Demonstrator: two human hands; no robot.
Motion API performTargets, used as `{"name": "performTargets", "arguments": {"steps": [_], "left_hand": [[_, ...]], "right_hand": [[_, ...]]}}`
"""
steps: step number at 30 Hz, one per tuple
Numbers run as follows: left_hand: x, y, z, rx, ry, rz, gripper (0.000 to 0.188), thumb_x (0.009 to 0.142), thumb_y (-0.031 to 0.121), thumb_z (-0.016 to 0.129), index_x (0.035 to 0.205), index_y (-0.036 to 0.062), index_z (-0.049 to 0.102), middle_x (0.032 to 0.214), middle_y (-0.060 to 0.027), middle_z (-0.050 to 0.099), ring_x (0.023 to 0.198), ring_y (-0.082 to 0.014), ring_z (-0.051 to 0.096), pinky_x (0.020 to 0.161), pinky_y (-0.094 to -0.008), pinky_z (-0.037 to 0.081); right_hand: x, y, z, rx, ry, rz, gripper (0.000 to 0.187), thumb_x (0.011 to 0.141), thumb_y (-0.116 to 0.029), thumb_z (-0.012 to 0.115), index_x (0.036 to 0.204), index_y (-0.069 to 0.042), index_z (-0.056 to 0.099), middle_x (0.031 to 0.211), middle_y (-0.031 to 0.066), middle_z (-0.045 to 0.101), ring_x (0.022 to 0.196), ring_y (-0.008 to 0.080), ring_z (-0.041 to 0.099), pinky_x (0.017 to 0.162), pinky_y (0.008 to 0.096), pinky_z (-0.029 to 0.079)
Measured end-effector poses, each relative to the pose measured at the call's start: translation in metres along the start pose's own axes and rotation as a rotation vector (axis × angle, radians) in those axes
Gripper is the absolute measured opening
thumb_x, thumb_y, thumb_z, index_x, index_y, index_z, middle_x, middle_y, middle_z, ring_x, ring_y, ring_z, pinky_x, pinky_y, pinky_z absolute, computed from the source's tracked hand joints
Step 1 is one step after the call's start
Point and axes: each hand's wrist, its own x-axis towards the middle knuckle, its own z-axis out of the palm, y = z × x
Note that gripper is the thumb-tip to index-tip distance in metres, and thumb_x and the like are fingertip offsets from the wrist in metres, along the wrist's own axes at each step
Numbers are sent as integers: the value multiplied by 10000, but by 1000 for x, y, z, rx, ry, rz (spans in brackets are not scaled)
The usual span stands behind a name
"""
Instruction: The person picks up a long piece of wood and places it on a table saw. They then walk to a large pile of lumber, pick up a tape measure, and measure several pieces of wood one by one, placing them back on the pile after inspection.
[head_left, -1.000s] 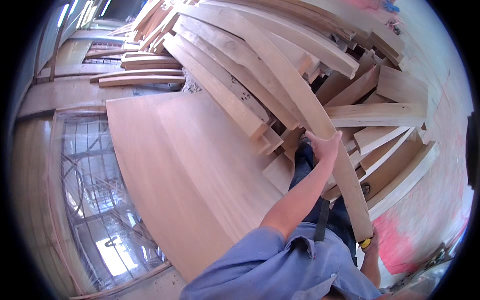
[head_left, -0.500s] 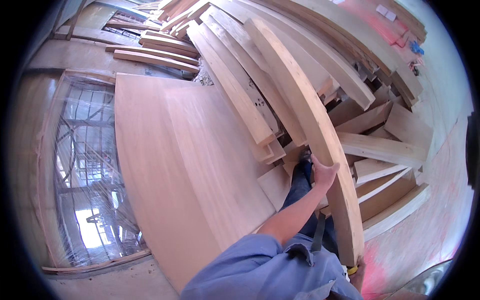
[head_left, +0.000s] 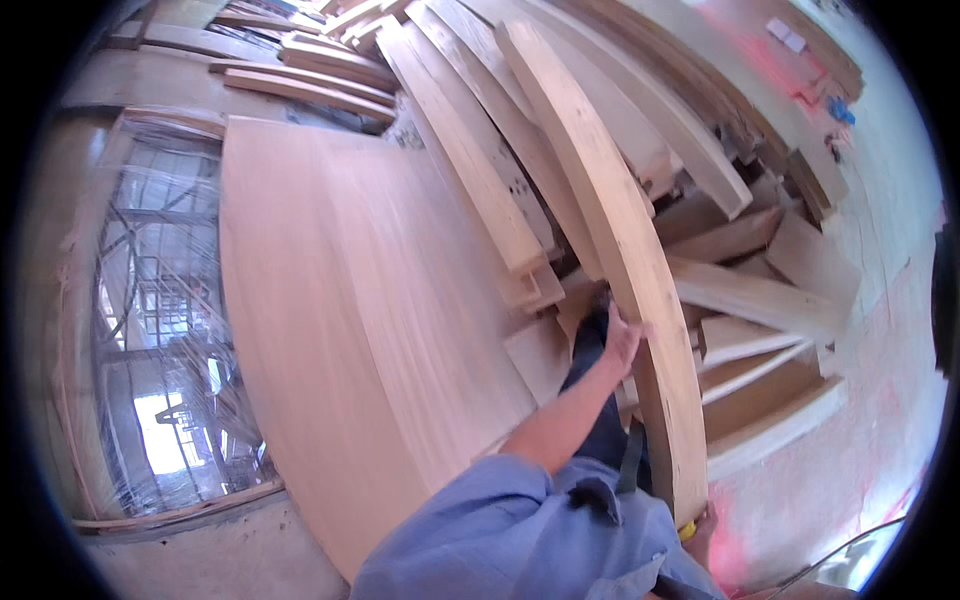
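Wide panel (head_left: pixel 330 330): our landmark, a pale wooden sheet showing us its broad face.
Long beam (head_left: pixel 625 230): right of the wide panel — we see it slanting from our body up over other timber; whether its far end rests there, we cannot tell.
Left hand (head_left: pixel 622 340): gripping the beam's panel-side edge partway along, thumb on the wood (the other fingers are blurred and partly hidden from us).
Right hand (head_left: pixel 702 530): at the beam's near end, lower right of the panel, touching it beside a small yellow patch (head_left: pixel 687 531); mostly hidden, so we cannot tell how far it closes.
Long boards (head_left: pixel 465 165): just beside the panel's upper right edge, running roughly along with the beam.
Short pieces (head_left: pixel 770 300): farther right of the panel, past the beam, at mixed angles.
Film-wrapped frame (head_left: pixel 165 280): just left of the panel — we see light glinting off its clear film.
Blue shirt (head_left: pixel 520 545): at the panel's lower right.
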Motion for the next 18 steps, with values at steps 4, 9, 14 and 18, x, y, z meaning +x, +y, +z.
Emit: {"name": "performTargets", "arguments": {"steps": [4, 9, 14, 18], "left_hand": [[4, -11, -6, -86, -38, -81, 814, 619, 35, 680, 1379, 71, 392, 1242, -101, 568, 1157, -276, 561, 1014, -387, 464], [7, -35, -19, -107, -24, -151, 662, 695, 79, 664, 1329, 86, 472, 1152, -80, 620, 1081, -241, 602, 972, -386, 479], [10, -46, -4, -114, 6, -159, 638, 725, 79, 682, 1327, 79, 471, 1183, -62, 603, 1100, -217, 580, 990, -379, 456], [7, -45, 12, -81, 112, -98, 680, 725, 74, 724, 1338, 71, 432, 1231, -73, 568, 1132, -217, 558, 1017, -377, 435]], "right_hand": [[8, -3, 2, 66, 147, -9, 431, 914, -399, 461, 1177, -84, 596, 1097, 112, 664, 959, 314, 671, 691, 409, 580], [12, -28, -27, -33, 4, -36, 368, 850, -359, 506, 1043, -68, 624, 853, 91, 670, 649, 245, 654, 527, 365, 547], [23, -33, -13, -92, 57, -17, 387, 849, -329, 500, 1068, -37, 629, 841, 91, 671, 620, 225, 650, 512, 348, 556], [25, -31, -11, -97, 119, -62, 349, 909, -336, 491, 1071, -70, 648, 862, 57, 684, 634, 211, 650, 555, 342, 556]]}}
